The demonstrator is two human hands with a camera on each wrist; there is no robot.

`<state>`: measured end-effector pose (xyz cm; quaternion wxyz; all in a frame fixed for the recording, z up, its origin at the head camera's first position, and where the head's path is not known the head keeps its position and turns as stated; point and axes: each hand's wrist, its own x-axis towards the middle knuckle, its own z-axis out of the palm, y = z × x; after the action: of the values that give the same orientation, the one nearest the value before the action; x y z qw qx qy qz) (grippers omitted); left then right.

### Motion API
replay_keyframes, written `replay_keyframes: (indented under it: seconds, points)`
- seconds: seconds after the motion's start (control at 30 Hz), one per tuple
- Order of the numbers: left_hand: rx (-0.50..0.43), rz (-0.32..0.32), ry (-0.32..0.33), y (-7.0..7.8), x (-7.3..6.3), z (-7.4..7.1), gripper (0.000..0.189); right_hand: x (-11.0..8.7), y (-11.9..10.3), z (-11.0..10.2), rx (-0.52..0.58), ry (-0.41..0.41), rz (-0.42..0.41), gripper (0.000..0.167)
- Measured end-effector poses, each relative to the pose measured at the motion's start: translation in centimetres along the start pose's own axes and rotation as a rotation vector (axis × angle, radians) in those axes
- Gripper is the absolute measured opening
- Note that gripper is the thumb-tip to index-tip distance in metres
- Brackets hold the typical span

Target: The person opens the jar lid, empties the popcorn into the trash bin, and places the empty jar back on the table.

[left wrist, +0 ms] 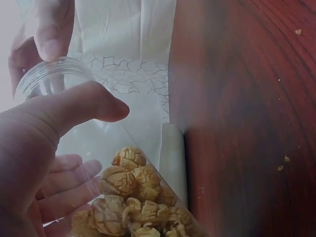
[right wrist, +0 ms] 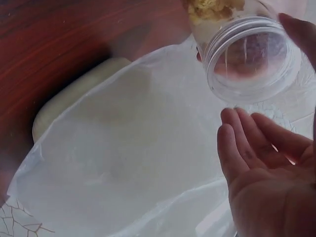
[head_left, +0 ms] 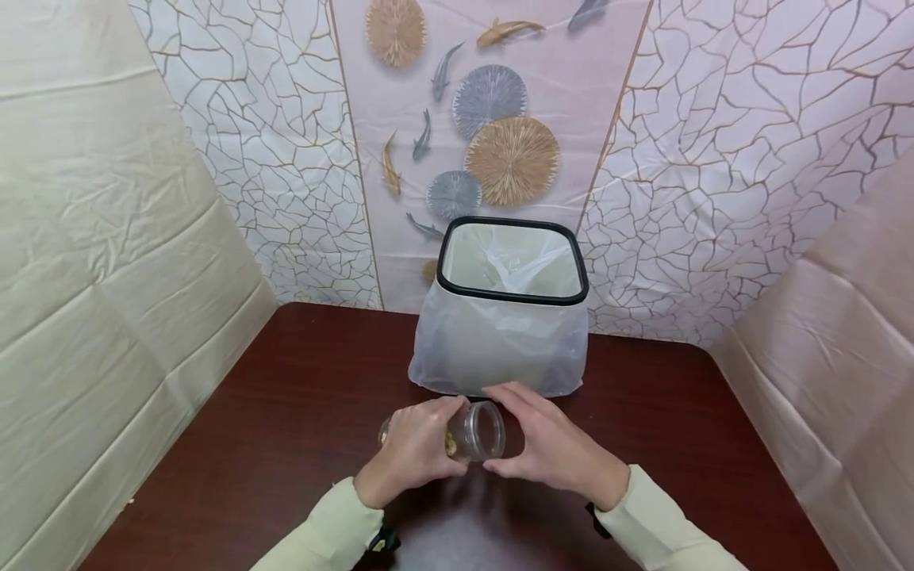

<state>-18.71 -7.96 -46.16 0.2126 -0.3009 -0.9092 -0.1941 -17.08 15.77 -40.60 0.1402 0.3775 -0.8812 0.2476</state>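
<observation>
A clear plastic jar (head_left: 460,440) with tan, knobbly popcorn-like pieces (left wrist: 140,197) in it lies on its side in the air, low over the table. My left hand (head_left: 417,444) grips its body, thumb on the near side and fingers on the far side. The jar's round, ridged end (right wrist: 252,64) points right, toward my right hand (head_left: 553,444). That hand spreads around this end, its thumb right at the rim. In the right wrist view, its fingers (right wrist: 256,143) extend beside the rim with a gap. Whether a clear lid covers this end, I cannot tell.
Just behind the hands stands a bin (head_left: 500,341) with a black rim and a translucent white liner bag. Crumbs (left wrist: 284,163) dot the dark red-brown table (head_left: 300,381). Patterned cloth (head_left: 286,159) hangs behind, and pale fabric walls (head_left: 107,277) flank both sides.
</observation>
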Motion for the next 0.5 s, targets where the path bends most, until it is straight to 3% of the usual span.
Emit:
replay_keyframes:
  seconds: [0.13, 0.27, 0.37, 0.5]
  points:
    - [0.016, -0.002, 0.008, -0.05, -0.05, 0.07, 0.069, -0.09, -0.10, -0.09, -0.031, -0.009, 0.133, 0.075]
    - [0.005, -0.007, 0.007, -0.05, 0.04, -0.01, 0.068, 0.02, -0.10, 0.03, 0.028, -0.069, 0.268, 0.057]
    - [-0.005, -0.004, 0.007, 0.01, 0.12, -0.08, 0.067, 0.07, -0.04, 0.26, 0.077, -0.107, 0.303, 0.052]
    - [-0.001, 0.014, 0.018, 0.12, 0.27, -0.08, 0.067, 0.00, 0.16, 0.47, 0.098, -0.115, 0.285, 0.049]
